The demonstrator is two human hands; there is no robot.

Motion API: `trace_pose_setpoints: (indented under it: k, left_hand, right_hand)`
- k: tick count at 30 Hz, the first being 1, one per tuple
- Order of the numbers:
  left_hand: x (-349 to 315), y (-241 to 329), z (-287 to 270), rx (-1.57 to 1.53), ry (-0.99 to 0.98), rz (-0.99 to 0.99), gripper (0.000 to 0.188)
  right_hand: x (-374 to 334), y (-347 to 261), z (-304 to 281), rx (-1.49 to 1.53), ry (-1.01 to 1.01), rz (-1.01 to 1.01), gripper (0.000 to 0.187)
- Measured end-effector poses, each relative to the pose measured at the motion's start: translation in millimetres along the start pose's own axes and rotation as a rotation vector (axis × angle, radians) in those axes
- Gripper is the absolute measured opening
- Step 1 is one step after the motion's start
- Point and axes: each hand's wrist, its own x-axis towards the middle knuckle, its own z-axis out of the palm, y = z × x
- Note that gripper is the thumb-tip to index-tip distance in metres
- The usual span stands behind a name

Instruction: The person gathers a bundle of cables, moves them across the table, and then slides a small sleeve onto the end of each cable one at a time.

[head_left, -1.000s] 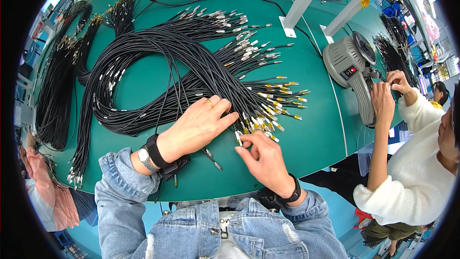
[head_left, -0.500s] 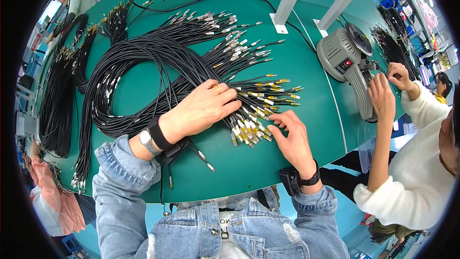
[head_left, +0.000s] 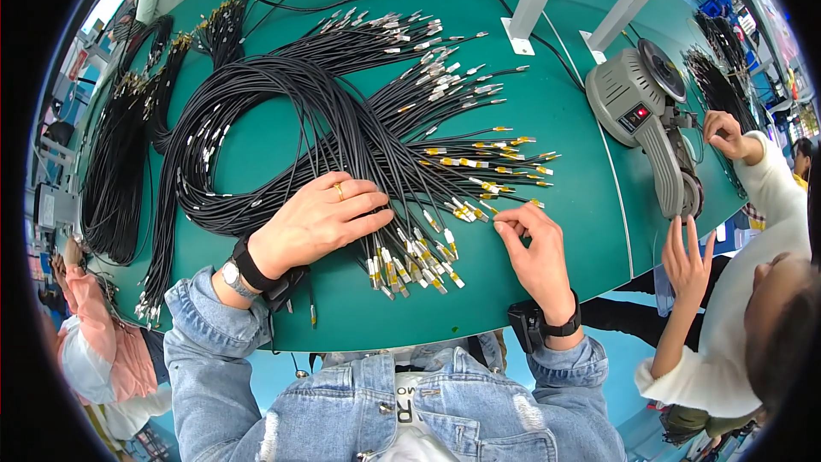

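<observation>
A big coiled bundle of thin black cables (head_left: 256,77) lies on a green table, its ends fanned out with silver connectors and yellow or white tags. My left hand (head_left: 321,221) is closed over the near strands, fingertips tucked among them. From beneath it, a group of tagged cable ends (head_left: 410,265) points toward the table's front edge. To the right, my right hand (head_left: 540,248) pinches thumb and forefinger together at the tip of one cable (head_left: 489,209). Other yellow-tagged ends (head_left: 505,158) spread out just beyond that hand.
A grey machine with a round disc and red-lit switch (head_left: 633,103) stands at the right, with a co-worker's hands (head_left: 688,261) beside it. Grey metal posts (head_left: 534,0) rise from the far side. More black cable bundles (head_left: 111,171) hang at the left edge.
My left hand has moved left and nearer, and the tagged ends below it have swung toward the front edge. The co-worker's hands have moved apart.
</observation>
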Motion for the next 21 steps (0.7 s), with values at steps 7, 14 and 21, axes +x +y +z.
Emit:
trace_pose_setpoints:
  k: [7,14,21]
  left_hand:
    - [-13.1,0.4,0.5,-0.007,0.022,0.000,0.029]
    - [-26.0,4.0,1.0,-0.044,0.001,-0.066,0.033]
    - [-30.5,10.5,-0.1,-0.036,-0.042,-0.115,0.038]
  right_hand:
    - [-3.9,-11.3,-1.1,-0.026,0.015,-0.013,0.006]
    - [-4.9,-21.8,3.5,0.012,-0.045,-0.021,0.006]
    - [-17.5,-46.8,20.8,0.129,-0.182,-0.041,0.008]
